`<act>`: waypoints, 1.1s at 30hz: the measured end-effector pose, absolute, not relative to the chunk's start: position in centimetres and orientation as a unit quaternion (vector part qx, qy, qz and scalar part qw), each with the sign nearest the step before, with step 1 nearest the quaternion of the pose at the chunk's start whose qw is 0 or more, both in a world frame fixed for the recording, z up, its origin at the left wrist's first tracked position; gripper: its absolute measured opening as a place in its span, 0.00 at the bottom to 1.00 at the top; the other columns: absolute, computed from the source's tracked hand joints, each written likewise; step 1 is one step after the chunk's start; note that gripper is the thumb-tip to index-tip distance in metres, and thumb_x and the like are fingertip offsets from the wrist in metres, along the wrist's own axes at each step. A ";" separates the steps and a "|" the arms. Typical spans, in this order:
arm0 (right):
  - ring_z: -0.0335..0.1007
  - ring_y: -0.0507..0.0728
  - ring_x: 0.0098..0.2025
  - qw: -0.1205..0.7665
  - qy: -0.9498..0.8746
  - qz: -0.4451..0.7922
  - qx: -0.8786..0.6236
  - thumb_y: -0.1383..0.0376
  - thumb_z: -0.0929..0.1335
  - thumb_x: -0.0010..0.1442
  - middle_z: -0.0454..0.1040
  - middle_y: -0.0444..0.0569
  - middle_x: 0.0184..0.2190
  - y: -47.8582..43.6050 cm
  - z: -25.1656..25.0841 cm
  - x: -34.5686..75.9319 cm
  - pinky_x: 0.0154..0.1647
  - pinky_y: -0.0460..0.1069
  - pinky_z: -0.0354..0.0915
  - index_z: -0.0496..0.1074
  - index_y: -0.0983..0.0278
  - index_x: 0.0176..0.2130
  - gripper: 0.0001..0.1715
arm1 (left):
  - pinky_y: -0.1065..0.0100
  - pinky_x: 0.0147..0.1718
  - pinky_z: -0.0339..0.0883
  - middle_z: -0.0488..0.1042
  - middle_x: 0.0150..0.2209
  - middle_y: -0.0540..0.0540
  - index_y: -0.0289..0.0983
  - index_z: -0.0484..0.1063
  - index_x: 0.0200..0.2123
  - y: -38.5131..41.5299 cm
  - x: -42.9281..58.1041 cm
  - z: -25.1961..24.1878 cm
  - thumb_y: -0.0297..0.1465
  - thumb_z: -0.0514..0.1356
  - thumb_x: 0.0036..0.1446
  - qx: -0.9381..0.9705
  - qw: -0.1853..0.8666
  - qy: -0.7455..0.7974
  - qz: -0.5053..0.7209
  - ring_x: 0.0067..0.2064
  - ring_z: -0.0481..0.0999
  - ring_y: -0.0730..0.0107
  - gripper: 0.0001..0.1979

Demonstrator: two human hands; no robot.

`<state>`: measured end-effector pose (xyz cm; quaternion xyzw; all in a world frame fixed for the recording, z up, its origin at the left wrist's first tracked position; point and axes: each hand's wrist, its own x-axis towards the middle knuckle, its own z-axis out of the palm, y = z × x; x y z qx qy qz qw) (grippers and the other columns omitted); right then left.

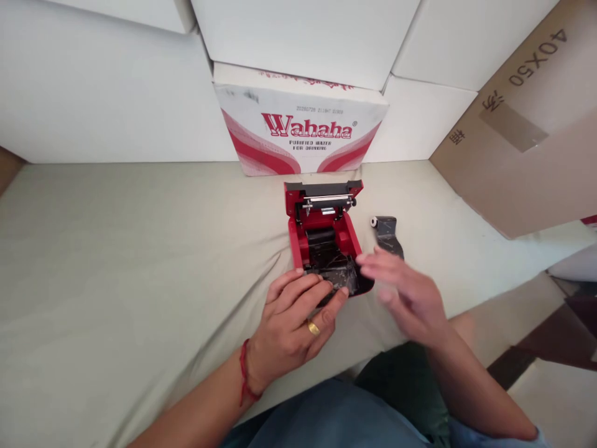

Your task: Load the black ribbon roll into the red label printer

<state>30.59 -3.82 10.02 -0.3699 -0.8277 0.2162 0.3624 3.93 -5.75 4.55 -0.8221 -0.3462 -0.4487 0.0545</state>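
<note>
A small red printer [326, 233] lies open on the pale cloth surface [116, 261], its lid [324, 191] tipped back and a black roll in its bay. My left hand [293, 320], with a gold ring and a red wrist thread, rests on the printer's near edge, fingers curled on the black ribbon [338, 270] there. My right hand [403, 292] hovers just right of the printer, blurred by motion, fingers stretched out and holding nothing. A dark strip on a small white core [387, 233] lies to the right.
A white and red "Wahaha" water carton [303, 127] stands right behind the printer. White boxes [107, 87] line the back. A brown cardboard box [527, 118] leans at the right. The floor drops off at the lower right.
</note>
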 end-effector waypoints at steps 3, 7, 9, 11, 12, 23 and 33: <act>0.79 0.65 0.75 0.437 -0.722 0.243 -0.479 0.48 0.65 0.85 0.82 0.53 0.72 0.8 10.6 30.4 0.80 0.66 0.72 0.79 0.49 0.72 0.26 | 0.53 0.67 0.73 0.89 0.46 0.46 0.45 0.83 0.60 -5.7 4.0 4.4 0.22 0.65 0.69 -0.822 0.068 -0.349 -0.444 0.54 0.85 0.58 0.20; 0.70 0.64 0.82 0.446 -0.682 0.286 -0.504 0.33 0.57 0.83 0.72 0.53 0.81 7.7 10.8 28.2 0.81 0.64 0.70 0.68 0.51 0.80 0.43 | 0.53 0.70 0.72 0.88 0.47 0.48 0.49 0.82 0.64 -5.8 4.2 4.1 0.21 0.66 0.68 -0.816 0.063 -0.355 -0.452 0.55 0.84 0.59 0.26; 0.73 0.63 0.79 0.443 -0.682 0.318 -0.487 0.32 0.54 0.83 0.76 0.53 0.77 9.3 11.0 26.9 0.80 0.62 0.71 0.72 0.52 0.78 0.45 | 0.53 0.72 0.70 0.87 0.47 0.47 0.48 0.82 0.63 -5.9 4.3 4.0 0.20 0.67 0.67 -0.816 0.063 -0.353 -0.453 0.55 0.84 0.60 0.25; 0.78 0.63 0.75 0.447 -0.690 0.340 -0.456 0.32 0.57 0.82 0.83 0.52 0.71 9.4 11.3 26.0 0.78 0.62 0.73 0.79 0.55 0.71 0.44 | 0.54 0.73 0.68 0.87 0.48 0.47 0.46 0.83 0.61 -5.9 4.3 3.9 0.20 0.66 0.68 -0.819 0.066 -0.347 -0.453 0.55 0.83 0.60 0.23; 0.81 0.64 0.72 0.454 -0.693 0.341 -0.444 0.32 0.59 0.82 0.85 0.52 0.68 8.9 11.4 25.8 0.77 0.62 0.74 0.83 0.55 0.67 0.43 | 0.55 0.74 0.67 0.87 0.48 0.46 0.45 0.83 0.60 -5.9 4.3 3.9 0.20 0.65 0.69 -0.819 0.067 -0.344 -0.454 0.55 0.82 0.61 0.22; 0.84 0.63 0.71 0.412 -0.823 0.164 -0.356 0.56 0.65 0.86 0.89 0.50 0.64 1.2 8.1 29.2 0.80 0.66 0.72 0.86 0.52 0.65 0.22 | 0.58 0.81 0.58 0.87 0.49 0.45 0.43 0.85 0.57 -6.5 4.3 3.7 0.20 0.65 0.71 -0.813 0.069 -0.348 -0.463 0.58 0.81 0.63 0.18; 0.84 0.64 0.71 0.476 -0.787 0.189 -0.345 0.60 0.64 0.86 0.90 0.53 0.62 0.8 5.7 28.5 0.75 0.65 0.78 0.87 0.55 0.64 0.23 | 0.50 0.83 0.57 0.82 0.71 0.41 0.46 0.74 0.76 -2.9 0.0 2.5 0.30 0.55 0.81 -0.759 -0.089 -0.414 -0.494 0.77 0.77 0.57 0.25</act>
